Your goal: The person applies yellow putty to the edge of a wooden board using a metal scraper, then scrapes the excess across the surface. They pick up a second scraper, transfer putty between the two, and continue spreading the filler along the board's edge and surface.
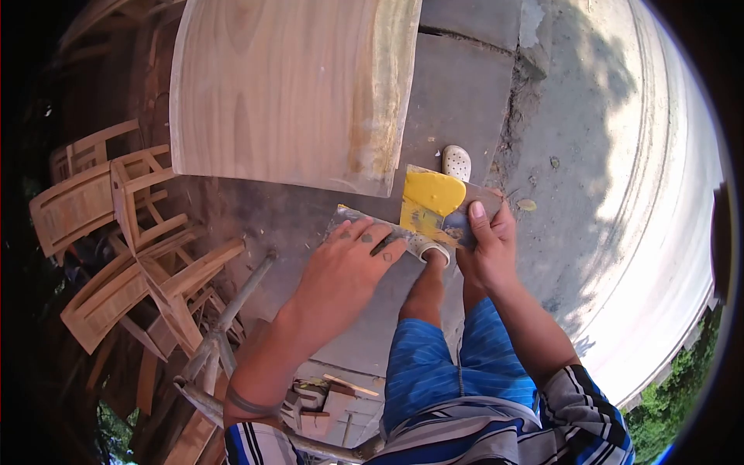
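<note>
My left hand is closed round a wide, flat scraper with a smear of yellow along its edge. In my right hand is a flat rectangular plate, gripped at its right end with the thumb on top. A thick patch of yellow paste covers the plate's left part. The scraper's right end is close to the plate's lower left corner; whether they touch I cannot tell. Above my left hand lies a large wooden panel with a pale, stained strip along its right side.
Wooden chair frames are piled at the left. Below them stands a metal pipe frame, near my left forearm. My feet in light clogs are on the grey concrete floor. A crack runs through the floor at the upper right.
</note>
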### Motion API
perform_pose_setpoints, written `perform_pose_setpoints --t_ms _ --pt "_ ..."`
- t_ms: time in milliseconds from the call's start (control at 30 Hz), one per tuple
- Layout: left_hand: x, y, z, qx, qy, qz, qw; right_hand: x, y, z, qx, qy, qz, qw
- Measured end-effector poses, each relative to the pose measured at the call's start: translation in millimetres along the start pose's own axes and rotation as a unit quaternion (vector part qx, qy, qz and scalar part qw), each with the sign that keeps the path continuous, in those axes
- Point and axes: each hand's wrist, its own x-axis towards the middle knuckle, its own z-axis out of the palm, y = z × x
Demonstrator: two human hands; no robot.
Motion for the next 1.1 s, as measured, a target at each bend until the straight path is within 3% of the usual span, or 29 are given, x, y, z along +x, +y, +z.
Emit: perform_pose_setpoints --t_ms 100,267,300,400,500,600,700,800,900,1000,1100 --pt "2.7 -29.0 2.3 -0.218 -0.049 -0.102 0.969 12.3 0.5 -6.1 -0.017 0.049 -0.013 0.999" --pt "52.4 -83.9 66.1 0.081 0.141 -0.07 0.984 14.4 11.6 -40.7 0.015 0.096 -0.01 0.995" --pt "55.5 -89.1 87.1 0.123 0.165 -0.054 0.977 13.9 7.5 -50.5 -0.053 0.09 0.009 0.994" --pt "23.4 -77.1 132.5 0.104 0.158 -0.03 0.982 9.6 8.6 -75.4 -0.019 0.084 0.016 0.996" --pt "-4.2 -67.5 120.4 0.081 0.077 -0.079 0.991 2.6 3.4 -84.3 -0.011 0.092 0.024 0.995" --pt "37.0 -73.5 46.6 -0.021 0.133 -0.174 0.976 -3.6 2.9 -84.3 0.002 0.095 0.026 0.995" --pt "78.3 -95.8 34.8 -0.049 0.128 -0.214 0.967 -5.4 5.0 -89.4 0.003 0.078 0.039 0.996" --pt "66.3 -55.9 81.6 0.038 0.136 -0.129 0.981 -8.8 5.0 -89.3 0.006 0.077 0.048 0.996" --pt "31.4 -51.2 89.8 -0.043 0.004 -0.13 0.991 -7.7 5.9 -93.4 -0.001 0.067 0.045 0.997" --pt "37.8 -72.3 54.3 0.023 0.069 -0.104 0.992 -5.4 5.2 -93.5 -0.006 0.072 0.033 0.997" --pt "51.8 -95.4 79.2 0.161 0.119 -0.074 0.977 -6.3 8.9 -100.4 0.0 0.073 0.051 0.996"
